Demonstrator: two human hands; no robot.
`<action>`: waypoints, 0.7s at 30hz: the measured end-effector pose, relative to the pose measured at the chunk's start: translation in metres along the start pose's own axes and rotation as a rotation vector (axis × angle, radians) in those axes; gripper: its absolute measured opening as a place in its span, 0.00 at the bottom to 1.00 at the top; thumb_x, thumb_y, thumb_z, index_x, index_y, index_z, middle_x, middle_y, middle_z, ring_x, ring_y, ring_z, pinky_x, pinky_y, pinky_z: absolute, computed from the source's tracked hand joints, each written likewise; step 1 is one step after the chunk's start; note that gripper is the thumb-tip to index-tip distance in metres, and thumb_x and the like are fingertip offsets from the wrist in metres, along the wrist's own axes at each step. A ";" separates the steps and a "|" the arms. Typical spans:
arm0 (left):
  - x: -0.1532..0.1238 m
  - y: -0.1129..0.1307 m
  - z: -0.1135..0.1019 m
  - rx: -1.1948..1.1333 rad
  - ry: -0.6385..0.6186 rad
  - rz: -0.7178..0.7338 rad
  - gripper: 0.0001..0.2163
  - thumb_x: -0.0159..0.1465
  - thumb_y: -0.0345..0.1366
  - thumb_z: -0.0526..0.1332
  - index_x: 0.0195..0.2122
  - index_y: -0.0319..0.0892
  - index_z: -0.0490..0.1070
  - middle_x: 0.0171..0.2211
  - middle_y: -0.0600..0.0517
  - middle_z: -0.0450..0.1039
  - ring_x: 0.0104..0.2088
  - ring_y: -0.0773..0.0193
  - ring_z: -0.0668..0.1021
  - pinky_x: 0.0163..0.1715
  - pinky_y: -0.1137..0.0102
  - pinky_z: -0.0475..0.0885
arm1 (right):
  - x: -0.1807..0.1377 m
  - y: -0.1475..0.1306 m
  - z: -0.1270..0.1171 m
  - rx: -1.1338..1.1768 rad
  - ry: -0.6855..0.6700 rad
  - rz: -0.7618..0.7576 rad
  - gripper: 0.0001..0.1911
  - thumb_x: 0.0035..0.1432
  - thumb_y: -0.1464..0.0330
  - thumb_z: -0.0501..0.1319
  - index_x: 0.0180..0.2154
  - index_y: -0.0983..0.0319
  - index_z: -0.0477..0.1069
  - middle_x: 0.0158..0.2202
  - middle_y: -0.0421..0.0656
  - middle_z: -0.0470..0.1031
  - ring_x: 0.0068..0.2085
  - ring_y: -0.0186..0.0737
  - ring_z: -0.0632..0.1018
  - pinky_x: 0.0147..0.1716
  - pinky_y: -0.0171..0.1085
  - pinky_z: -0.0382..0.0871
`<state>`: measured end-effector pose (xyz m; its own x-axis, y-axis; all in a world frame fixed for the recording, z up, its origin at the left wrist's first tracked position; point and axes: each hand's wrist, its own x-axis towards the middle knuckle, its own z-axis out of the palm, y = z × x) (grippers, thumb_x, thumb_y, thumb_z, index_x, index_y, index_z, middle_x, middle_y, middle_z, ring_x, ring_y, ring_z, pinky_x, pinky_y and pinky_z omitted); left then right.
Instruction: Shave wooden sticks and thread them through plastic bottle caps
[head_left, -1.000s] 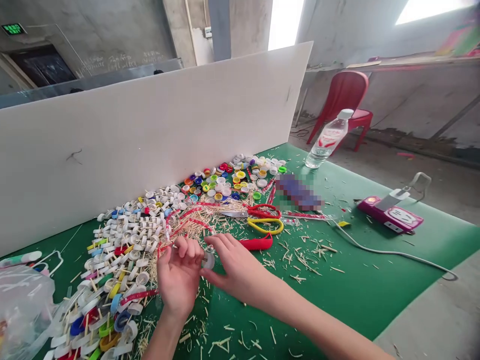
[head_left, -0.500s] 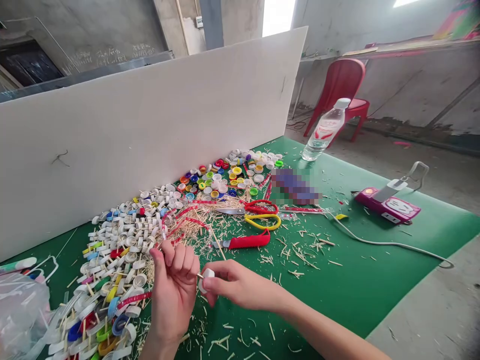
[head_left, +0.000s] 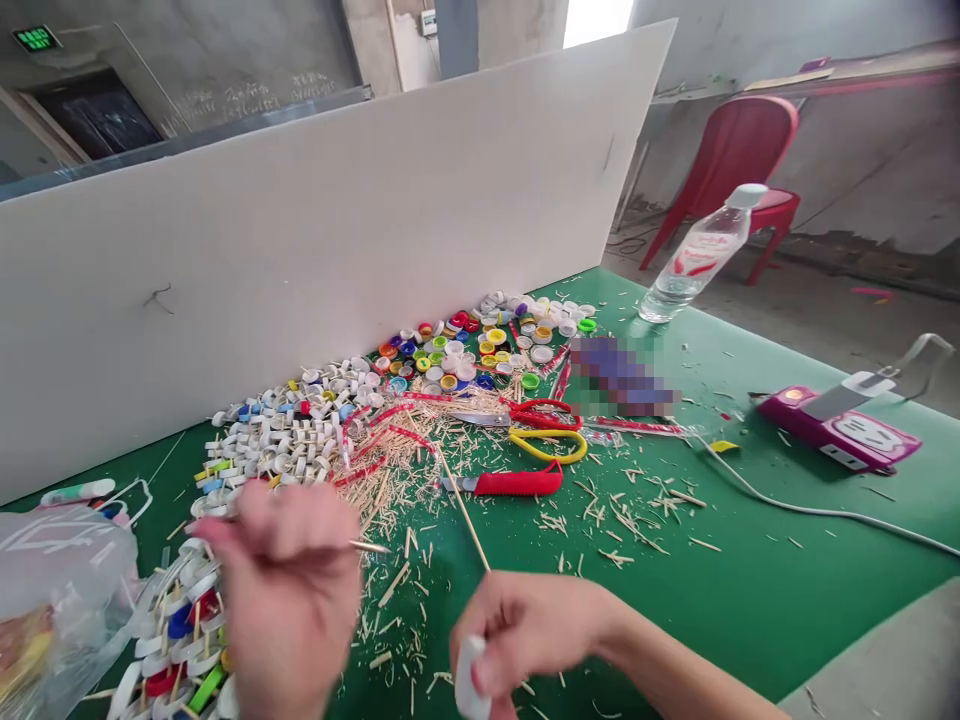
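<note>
One left hand point(head_left: 291, 588), lower left of centre, blurred, fingers curled round a wooden stick point(head_left: 371, 547) | right hand point(head_left: 529, 625), bottom centre, fingers pinching a white cap point(head_left: 471, 682) | red-handled knife point(head_left: 517, 483) and scissors point(head_left: 513, 417), mid-frame, on the green counter point(head_left: 712, 575) I'm facing

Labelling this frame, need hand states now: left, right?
Left hand: closed, holding a pointed stick.
Right hand: closed, white cap held by thumb and fingers.
</note>
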<state>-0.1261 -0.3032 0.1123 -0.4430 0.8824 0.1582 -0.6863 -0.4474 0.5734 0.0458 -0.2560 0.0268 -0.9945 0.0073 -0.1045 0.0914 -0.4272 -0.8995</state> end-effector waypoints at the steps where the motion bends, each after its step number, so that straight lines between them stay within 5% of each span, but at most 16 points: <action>1: 0.004 0.009 -0.002 0.008 0.027 0.113 0.23 0.63 0.45 0.60 0.21 0.42 0.47 0.17 0.60 0.43 0.19 0.72 0.52 0.17 0.76 0.57 | -0.005 0.004 0.003 -0.166 0.071 0.051 0.22 0.52 0.49 0.61 0.29 0.63 0.68 0.22 0.35 0.65 0.24 0.29 0.67 0.27 0.32 0.60; 4: 0.013 0.021 -0.014 0.162 0.029 0.185 0.22 0.62 0.48 0.60 0.21 0.41 0.50 0.17 0.60 0.45 0.20 0.72 0.54 0.19 0.76 0.59 | -0.010 0.020 0.012 -0.656 0.401 0.142 0.12 0.55 0.58 0.61 0.32 0.61 0.70 0.28 0.37 0.69 0.29 0.31 0.68 0.28 0.31 0.60; 10: 0.022 -0.026 -0.056 0.905 -0.239 -0.318 0.18 0.66 0.51 0.53 0.25 0.44 0.62 0.22 0.55 0.58 0.25 0.66 0.64 0.28 0.70 0.61 | 0.009 0.046 0.013 -1.366 0.850 0.011 0.14 0.57 0.57 0.62 0.42 0.57 0.72 0.38 0.42 0.72 0.42 0.43 0.70 0.43 0.42 0.65; 14: 0.024 -0.049 -0.078 1.396 -0.331 -0.470 0.15 0.66 0.48 0.53 0.26 0.45 0.63 0.22 0.56 0.60 0.23 0.65 0.62 0.24 0.71 0.55 | 0.007 0.053 0.007 -1.541 0.985 -0.001 0.23 0.53 0.54 0.65 0.49 0.55 0.70 0.45 0.43 0.72 0.46 0.46 0.69 0.46 0.44 0.66; 17: 0.022 -0.056 -0.090 1.520 -0.416 -0.380 0.12 0.64 0.44 0.56 0.27 0.45 0.67 0.26 0.54 0.67 0.27 0.62 0.67 0.28 0.71 0.59 | 0.000 0.051 0.004 -1.559 1.019 0.006 0.27 0.54 0.51 0.62 0.51 0.58 0.69 0.46 0.45 0.73 0.46 0.46 0.70 0.46 0.44 0.67; 21: 0.018 -0.063 -0.101 1.592 -0.490 -0.262 0.09 0.63 0.42 0.56 0.29 0.46 0.70 0.32 0.51 0.70 0.36 0.56 0.70 0.37 0.67 0.62 | -0.002 0.046 -0.005 -1.609 1.172 0.093 0.19 0.62 0.57 0.56 0.50 0.60 0.69 0.45 0.48 0.73 0.45 0.47 0.71 0.43 0.45 0.66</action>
<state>-0.1494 -0.2734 -0.0022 -0.0014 0.9997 -0.0246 0.6513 0.0196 0.7586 0.0525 -0.2711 -0.0167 -0.5337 0.8047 0.2600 0.7509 0.5924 -0.2919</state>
